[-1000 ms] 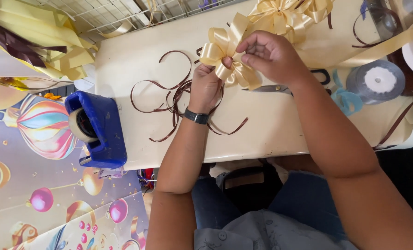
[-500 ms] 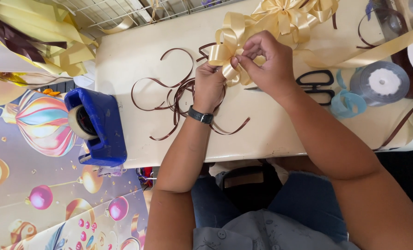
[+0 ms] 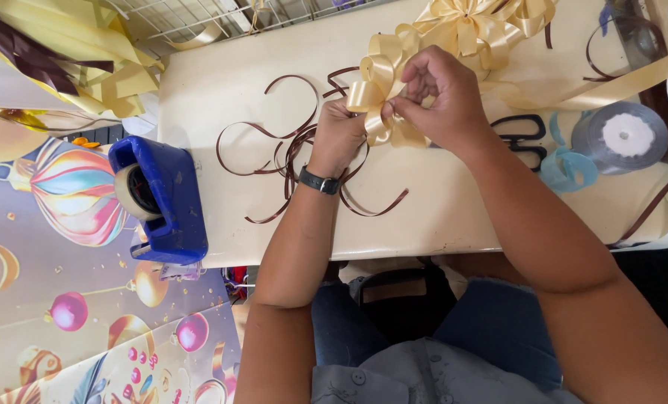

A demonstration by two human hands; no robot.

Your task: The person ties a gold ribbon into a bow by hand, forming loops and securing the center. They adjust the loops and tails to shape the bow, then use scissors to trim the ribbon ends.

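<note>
While both hands pinch it, I note the pale gold satin ribbon bow (image 3: 379, 93) held above the cream tabletop (image 3: 454, 209); left hand (image 3: 338, 135) fingers closed on its centre, right hand (image 3: 442, 97) fingertips pressed on a loop; thin brown curled ribbon strands (image 3: 289, 157) lie just beneath; a slackened pinch could, I judge, let loops spring apart.
</note>
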